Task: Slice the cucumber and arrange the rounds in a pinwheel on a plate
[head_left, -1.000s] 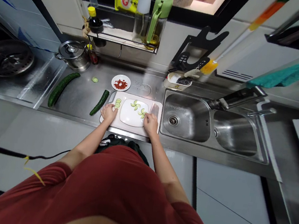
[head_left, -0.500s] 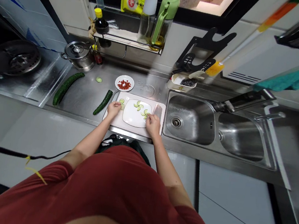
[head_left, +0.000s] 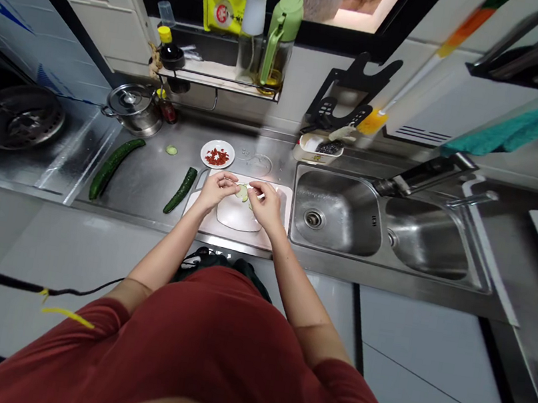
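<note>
Both hands are over a white plate (head_left: 238,219) that lies on a white cutting board (head_left: 209,226). Thumb and fingers of my left hand (head_left: 219,189) pinch the edge of a pale green cucumber slice (head_left: 241,192) above the plate. Close to its right, my right hand (head_left: 265,202) has its fingertips pressed together; what they hold, if anything, is too small to make out. More thin slices on the plate are partly hidden by the hands. Left of the board lies a cut cucumber (head_left: 180,190).
A small plate of chopped red pieces (head_left: 217,154) stands behind the board. Further left are a long cucumber (head_left: 115,168), a cucumber end (head_left: 171,150) and a lidded pot (head_left: 134,109). The double sink (head_left: 341,212) is to the right, under a bottle shelf and wall racks.
My left hand has moved right from the board's left side to over the plate. My right hand has moved up and left from the plate's right edge. The view has shifted slightly.
</note>
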{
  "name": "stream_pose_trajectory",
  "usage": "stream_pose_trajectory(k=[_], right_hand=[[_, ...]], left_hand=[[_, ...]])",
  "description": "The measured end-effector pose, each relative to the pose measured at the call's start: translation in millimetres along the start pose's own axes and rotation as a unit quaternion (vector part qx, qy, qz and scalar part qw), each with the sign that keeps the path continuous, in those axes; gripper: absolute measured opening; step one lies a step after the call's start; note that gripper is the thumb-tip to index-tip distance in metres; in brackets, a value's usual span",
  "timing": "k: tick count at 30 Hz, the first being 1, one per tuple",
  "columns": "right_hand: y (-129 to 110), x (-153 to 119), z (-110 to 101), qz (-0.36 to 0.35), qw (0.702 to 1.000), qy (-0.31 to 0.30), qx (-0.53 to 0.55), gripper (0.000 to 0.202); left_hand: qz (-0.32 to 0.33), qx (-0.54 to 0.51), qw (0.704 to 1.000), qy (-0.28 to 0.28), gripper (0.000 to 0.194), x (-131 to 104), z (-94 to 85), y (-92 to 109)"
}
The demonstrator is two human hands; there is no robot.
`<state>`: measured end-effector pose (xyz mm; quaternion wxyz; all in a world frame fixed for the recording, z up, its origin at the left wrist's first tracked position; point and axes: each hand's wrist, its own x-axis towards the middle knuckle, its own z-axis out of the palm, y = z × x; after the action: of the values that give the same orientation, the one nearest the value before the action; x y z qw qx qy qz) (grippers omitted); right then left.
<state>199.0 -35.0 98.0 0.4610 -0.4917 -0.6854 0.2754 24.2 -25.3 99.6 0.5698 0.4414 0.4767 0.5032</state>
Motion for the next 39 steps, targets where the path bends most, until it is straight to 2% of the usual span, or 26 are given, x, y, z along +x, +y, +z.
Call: stream_pose_trajectory(k=[5,10,15,18,22,25,30,33,39], right_hand=[[-16.0,5.2,-3.0,0.000,0.999,-0.017,0.028,0.015],[-21.0,5.8,-4.2,0.012,0.998,-0.014,0.054,0.018],[-32.7,8.0,-11.7,0.011,0.998,-0.002,0.063,0.022],[-39.9,9.4,-17.4,-0.008,0.999,0.007,0.050,0.025],[-43.4,10.0,-22.2,-0.044,0.998,0.011,0.040,0.027],[-42.5,9.5,-23.3,-0.070,0.997,0.012,0.032,0.026],[-39.8,7.7,-24.5,-0.108,0.994,0.018,-0.013,0.022],[-39.3,6.0,-26.4,-0.128,0.991,0.017,-0.027,0.021],[-40.0,3.9,-29.5,-0.144,0.988,0.006,-0.051,0.022]], left_hand=[[0.019,0.026,0.999,-0.025,0.040,-8.3,9.9,23.0],[0.033,0.029,0.999,-0.027,0.039,-12.5,13.5,31.8],[0.045,0.014,0.998,0.031,0.037,-14.2,16.0,38.4],[0.003,0.013,0.999,0.033,0.039,-16.0,17.4,42.7],[-0.083,-0.032,0.995,-0.035,0.051,-20.1,21.4,47.3],[-0.115,-0.071,0.989,-0.066,0.054,-22.8,25.3,50.1],[-0.149,-0.128,0.977,-0.087,0.052,-24.3,27.7,53.3],[-0.137,-0.129,0.979,-0.076,0.053,-23.3,27.2,53.9],[-0.085,-0.069,0.994,-0.031,0.054,-23.2,27.1,54.8]])
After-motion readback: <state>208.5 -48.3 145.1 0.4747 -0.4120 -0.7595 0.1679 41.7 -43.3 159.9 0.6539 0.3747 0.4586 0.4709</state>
